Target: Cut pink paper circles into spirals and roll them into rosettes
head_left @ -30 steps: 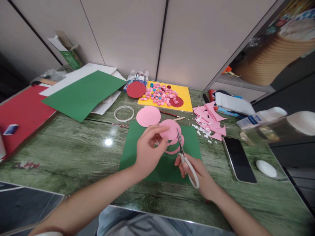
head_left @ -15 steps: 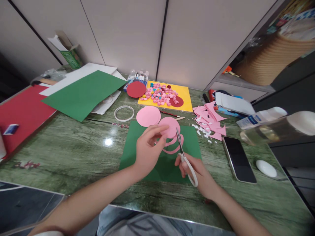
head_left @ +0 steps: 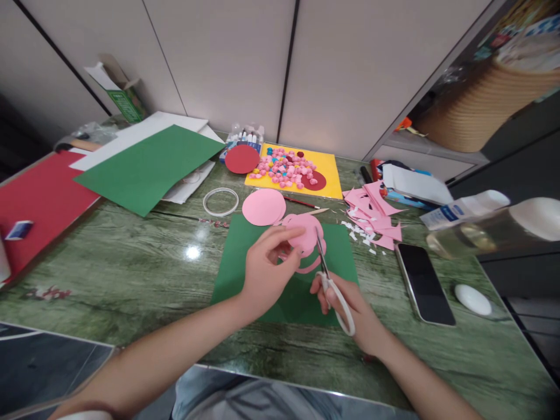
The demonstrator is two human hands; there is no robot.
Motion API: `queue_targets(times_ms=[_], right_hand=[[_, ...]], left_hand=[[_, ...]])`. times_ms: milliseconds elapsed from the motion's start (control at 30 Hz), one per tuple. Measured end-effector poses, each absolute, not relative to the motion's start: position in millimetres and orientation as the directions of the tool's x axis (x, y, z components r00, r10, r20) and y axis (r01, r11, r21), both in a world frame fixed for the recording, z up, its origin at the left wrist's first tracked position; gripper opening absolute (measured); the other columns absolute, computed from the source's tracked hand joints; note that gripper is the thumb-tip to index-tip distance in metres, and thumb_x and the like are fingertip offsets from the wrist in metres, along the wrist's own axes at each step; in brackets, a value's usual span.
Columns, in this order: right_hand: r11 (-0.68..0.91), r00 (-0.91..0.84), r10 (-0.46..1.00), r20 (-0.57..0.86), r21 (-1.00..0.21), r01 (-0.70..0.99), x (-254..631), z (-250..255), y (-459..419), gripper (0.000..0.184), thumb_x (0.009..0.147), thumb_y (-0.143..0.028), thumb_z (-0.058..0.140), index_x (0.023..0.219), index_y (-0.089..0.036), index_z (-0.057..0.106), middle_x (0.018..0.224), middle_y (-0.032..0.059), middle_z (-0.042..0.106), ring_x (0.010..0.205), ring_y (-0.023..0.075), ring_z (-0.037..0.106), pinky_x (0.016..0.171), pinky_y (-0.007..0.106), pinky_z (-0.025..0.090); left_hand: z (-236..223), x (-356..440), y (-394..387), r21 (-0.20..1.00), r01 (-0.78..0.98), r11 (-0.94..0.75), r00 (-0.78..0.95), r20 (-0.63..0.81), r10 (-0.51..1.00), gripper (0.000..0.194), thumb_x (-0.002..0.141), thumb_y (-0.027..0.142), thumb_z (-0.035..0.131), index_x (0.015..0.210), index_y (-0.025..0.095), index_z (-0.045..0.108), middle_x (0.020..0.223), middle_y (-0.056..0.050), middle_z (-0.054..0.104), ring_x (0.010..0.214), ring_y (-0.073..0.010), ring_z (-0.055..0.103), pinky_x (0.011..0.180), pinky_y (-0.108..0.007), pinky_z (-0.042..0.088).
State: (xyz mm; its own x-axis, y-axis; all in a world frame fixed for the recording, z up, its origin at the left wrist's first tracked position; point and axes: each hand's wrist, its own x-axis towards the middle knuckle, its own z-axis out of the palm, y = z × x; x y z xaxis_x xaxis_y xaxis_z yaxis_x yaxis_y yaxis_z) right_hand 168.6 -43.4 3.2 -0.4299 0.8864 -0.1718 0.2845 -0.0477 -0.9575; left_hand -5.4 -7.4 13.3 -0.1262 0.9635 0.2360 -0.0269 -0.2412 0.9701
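Between the thumb and fingers of my left hand [head_left: 271,262] is a pink paper circle [head_left: 310,230], held above a green sheet [head_left: 341,251]. My right hand [head_left: 350,306] grips white-handled scissors [head_left: 342,306], whose blades reach the circle's right edge. Below the circle a curved pink paper strip [head_left: 311,267] shows, partly hidden by my left fingers. Just beyond my left hand lie pink paper circles [head_left: 263,206], overlapping on the table.
A yellow sheet [head_left: 330,175] carries many small pink pieces. Pink scraps [head_left: 371,216] and white bits lie to the right, near a phone [head_left: 425,284] and a clear bottle [head_left: 476,233]. A tape ring [head_left: 221,202] and green card [head_left: 153,166] are left.
The pink circle and my left hand have shifted slightly right and toward me. The scissors stay at the circle's right edge, their handles slightly lower.
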Motion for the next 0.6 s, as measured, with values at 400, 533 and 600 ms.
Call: queue_targets(times_ms=[400,533,600], right_hand=[[-0.017,-0.436,0.884,-0.169,-0.943,0.332,168.9,4.9,-42.3,0.042,0.092,-0.054,0.033,0.083,-0.018,0.052,0.058,-0.0030,0.045,0.056,0.0129,0.043,0.055,0.026,0.033],[-0.032,-0.433,0.883,-0.182,-0.943,0.331,167.9,5.6,-41.3,0.041,0.092,-0.054,0.034,0.082,-0.018,0.053,0.057,-0.0036,0.044,0.055,0.0122,0.043,0.054,0.025,0.033],[-0.037,-0.429,0.883,-0.189,-0.940,0.338,167.5,6.3,-41.1,0.041,0.092,-0.054,0.034,0.082,-0.018,0.052,0.057,-0.0037,0.044,0.054,0.0121,0.043,0.054,0.025,0.033]], left_hand=[[15.8,-7.3,-7.2,0.968,-0.016,-0.251,-0.143,0.246,0.959,0.015,0.078,0.017,0.060,0.088,0.020,0.072,0.095,-0.006,0.065,0.092,-0.0164,0.061,0.075,-0.025,0.052],[15.8,-7.6,-6.8,0.967,-0.032,-0.253,-0.153,0.246,0.957,0.020,0.079,0.016,0.060,0.094,0.021,0.071,0.097,-0.006,0.063,0.093,-0.0153,0.059,0.076,-0.024,0.052],[15.1,-7.4,-6.9,0.967,-0.038,-0.253,-0.155,0.245,0.957,0.022,0.078,0.016,0.061,0.097,0.022,0.070,0.099,-0.005,0.062,0.093,-0.0147,0.059,0.076,-0.024,0.051]])
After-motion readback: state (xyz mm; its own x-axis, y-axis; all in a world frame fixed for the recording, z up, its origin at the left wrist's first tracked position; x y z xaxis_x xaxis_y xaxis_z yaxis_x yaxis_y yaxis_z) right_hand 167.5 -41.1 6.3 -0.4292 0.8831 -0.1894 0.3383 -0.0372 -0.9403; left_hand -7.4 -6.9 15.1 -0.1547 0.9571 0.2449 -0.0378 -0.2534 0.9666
